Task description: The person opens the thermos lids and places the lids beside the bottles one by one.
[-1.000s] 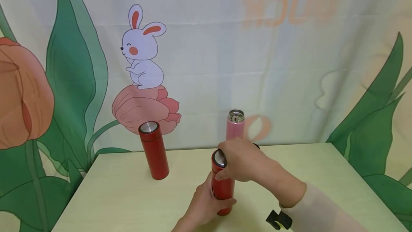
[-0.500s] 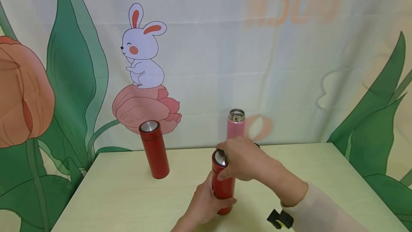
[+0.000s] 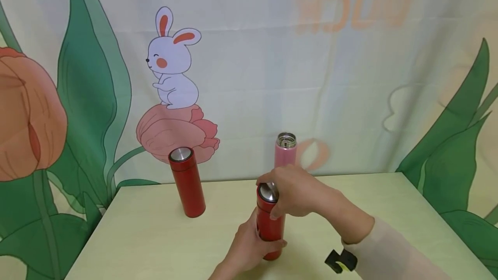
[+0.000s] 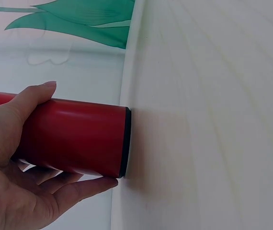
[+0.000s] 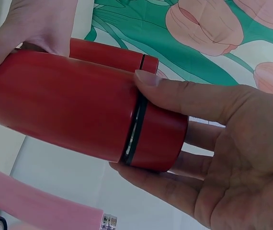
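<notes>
A red thermos (image 3: 269, 228) stands upright near the front of the table, between both hands. My left hand (image 3: 249, 245) grips its body low down; in the left wrist view the thermos's black base ring is right at the tabletop. My right hand (image 3: 297, 191) holds the red cap (image 5: 161, 139) by its side, thumb and fingers around it, the steel top (image 3: 267, 192) partly covered. In the right wrist view a black ring and a thin shiny gap (image 5: 134, 129) show between cap and body. A second red thermos (image 3: 188, 185) stands capped to the left.
Behind the right hand stands a pink thermos (image 3: 285, 152) with its metal mouth uncovered. A small pink piece with a black rim (image 5: 0, 223) is beside it in the right wrist view. The pale table (image 3: 155, 237) ends at a printed curtain (image 3: 241, 77).
My right hand has turned a little on the cap: its fingertips have shifted left and its thumb right. The left hand keeps its hold, and the other thermoses stay where they were.
</notes>
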The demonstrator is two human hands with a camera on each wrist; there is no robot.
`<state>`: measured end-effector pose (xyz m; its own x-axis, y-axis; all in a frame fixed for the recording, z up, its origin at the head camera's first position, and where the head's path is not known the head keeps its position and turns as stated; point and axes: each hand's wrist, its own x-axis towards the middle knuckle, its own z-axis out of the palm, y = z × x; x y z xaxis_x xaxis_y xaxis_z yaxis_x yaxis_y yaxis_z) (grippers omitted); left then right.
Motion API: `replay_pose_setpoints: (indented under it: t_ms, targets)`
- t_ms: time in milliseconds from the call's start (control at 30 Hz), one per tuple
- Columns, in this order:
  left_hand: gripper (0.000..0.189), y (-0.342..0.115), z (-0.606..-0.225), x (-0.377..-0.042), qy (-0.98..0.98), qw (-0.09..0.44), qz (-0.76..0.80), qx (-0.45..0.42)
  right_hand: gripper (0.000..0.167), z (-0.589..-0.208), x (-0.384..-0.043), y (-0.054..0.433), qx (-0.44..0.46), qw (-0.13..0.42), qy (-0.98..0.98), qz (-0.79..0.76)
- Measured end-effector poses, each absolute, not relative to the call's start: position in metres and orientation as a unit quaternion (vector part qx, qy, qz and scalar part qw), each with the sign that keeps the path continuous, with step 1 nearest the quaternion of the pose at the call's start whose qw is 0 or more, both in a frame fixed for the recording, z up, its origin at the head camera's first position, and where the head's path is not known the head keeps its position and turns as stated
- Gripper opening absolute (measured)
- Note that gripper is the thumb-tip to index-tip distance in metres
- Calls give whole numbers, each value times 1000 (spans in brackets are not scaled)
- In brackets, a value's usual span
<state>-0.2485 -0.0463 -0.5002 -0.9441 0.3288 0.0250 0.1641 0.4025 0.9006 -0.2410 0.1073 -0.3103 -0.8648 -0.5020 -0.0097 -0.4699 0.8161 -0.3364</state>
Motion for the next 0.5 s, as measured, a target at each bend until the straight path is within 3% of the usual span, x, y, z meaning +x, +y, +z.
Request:
replay_pose_setpoints:
  t_ms: [500]
  targets:
    - [73, -46, -503, -248, 831, 75, 531, 147, 66, -308, -248, 112, -283, 87, 942, -157]
